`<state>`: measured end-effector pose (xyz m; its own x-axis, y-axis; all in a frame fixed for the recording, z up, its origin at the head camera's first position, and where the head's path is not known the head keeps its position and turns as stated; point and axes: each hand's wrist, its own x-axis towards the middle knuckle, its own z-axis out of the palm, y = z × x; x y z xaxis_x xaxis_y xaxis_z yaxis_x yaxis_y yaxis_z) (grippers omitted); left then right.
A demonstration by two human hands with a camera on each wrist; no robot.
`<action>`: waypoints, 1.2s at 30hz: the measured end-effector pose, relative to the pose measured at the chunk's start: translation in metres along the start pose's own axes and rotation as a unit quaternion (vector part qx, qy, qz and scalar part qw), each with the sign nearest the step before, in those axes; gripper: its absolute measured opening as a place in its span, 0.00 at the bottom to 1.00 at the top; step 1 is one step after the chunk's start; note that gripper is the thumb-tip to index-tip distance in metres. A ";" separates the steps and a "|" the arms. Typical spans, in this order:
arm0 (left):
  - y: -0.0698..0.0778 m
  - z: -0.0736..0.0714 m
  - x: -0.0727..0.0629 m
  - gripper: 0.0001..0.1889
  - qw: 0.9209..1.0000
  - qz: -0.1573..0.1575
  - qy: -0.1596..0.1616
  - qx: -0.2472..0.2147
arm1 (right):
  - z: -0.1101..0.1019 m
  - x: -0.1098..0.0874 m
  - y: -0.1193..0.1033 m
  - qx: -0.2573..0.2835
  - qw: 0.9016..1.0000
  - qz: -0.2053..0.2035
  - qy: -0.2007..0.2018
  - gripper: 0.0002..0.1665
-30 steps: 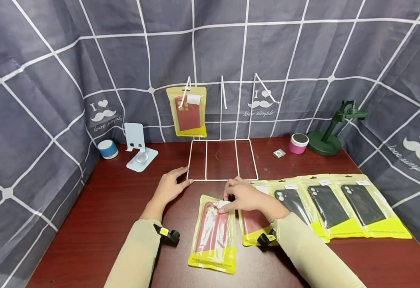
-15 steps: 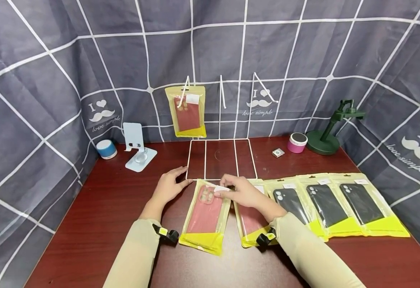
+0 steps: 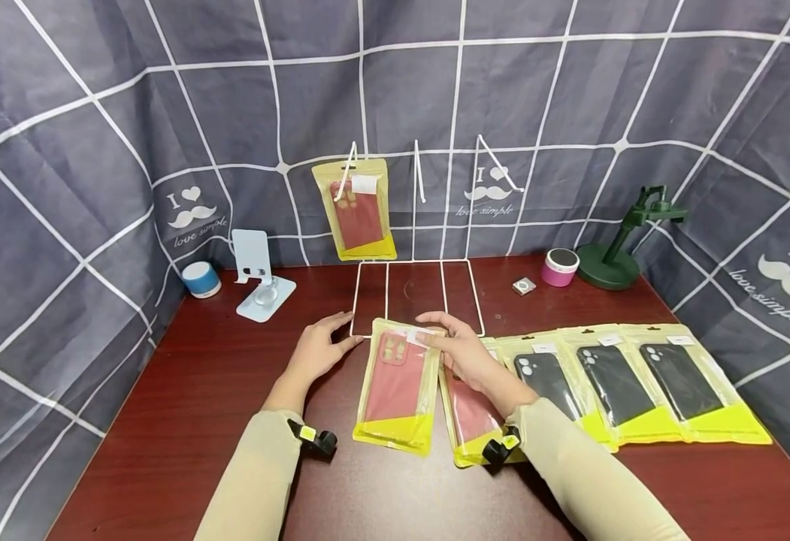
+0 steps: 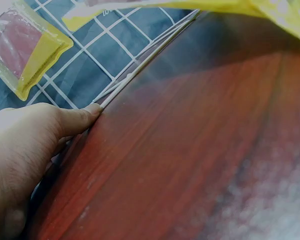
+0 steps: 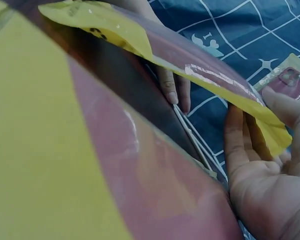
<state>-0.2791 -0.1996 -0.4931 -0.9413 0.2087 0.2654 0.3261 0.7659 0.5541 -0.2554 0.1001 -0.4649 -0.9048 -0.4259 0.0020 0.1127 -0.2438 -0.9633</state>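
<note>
My right hand (image 3: 467,352) pinches the upper right edge of a clear-and-yellow bag with a pink phone case (image 3: 395,376). In the right wrist view its thumb lies on one side of the bag (image 5: 210,72) and the fingers on the other. The bag is raised off the table, its top in front of the white wire rack (image 3: 481,319). My left hand (image 3: 316,351) rests at the rack's front left corner, fingers fairly straight, thumb touching the wire in the left wrist view. Another bagged pink case (image 3: 357,218) hangs on the rack's left hook.
Right of my hands lie a bagged pink case (image 3: 472,413) and several bagged black cases (image 3: 614,383). Behind stand a blue speaker (image 3: 201,279), a phone stand (image 3: 259,278), a small square player (image 3: 523,285), a pink speaker (image 3: 560,267) and a green stand (image 3: 611,259).
My right hand has lifted the bagged pink case off the table and carried it away from me, toward the rack. The hanging bag has swung slightly. The left hand has stayed at the rack corner.
</note>
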 end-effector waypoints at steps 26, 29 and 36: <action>-0.001 -0.002 0.002 0.33 1.000 -0.007 -0.008 -0.009 | 0.005 0.005 -0.036 0.196 0.974 -0.059 0.097 0.08; 0.000 -0.001 0.001 0.32 1.000 -0.009 -0.009 -0.006 | 0.011 0.005 -0.049 0.168 0.975 -0.092 0.112 0.07; 0.000 -0.002 0.003 0.32 1.000 -0.007 -0.013 -0.010 | 0.032 0.009 -0.080 0.073 0.973 -0.183 0.121 0.03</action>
<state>-0.2815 -0.2002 -0.4911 -0.9474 0.2145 0.2373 0.3148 0.7571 0.5724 -0.2589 0.0875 -0.3794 -0.9636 -0.0735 0.2572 -0.1941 -0.4694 -0.8614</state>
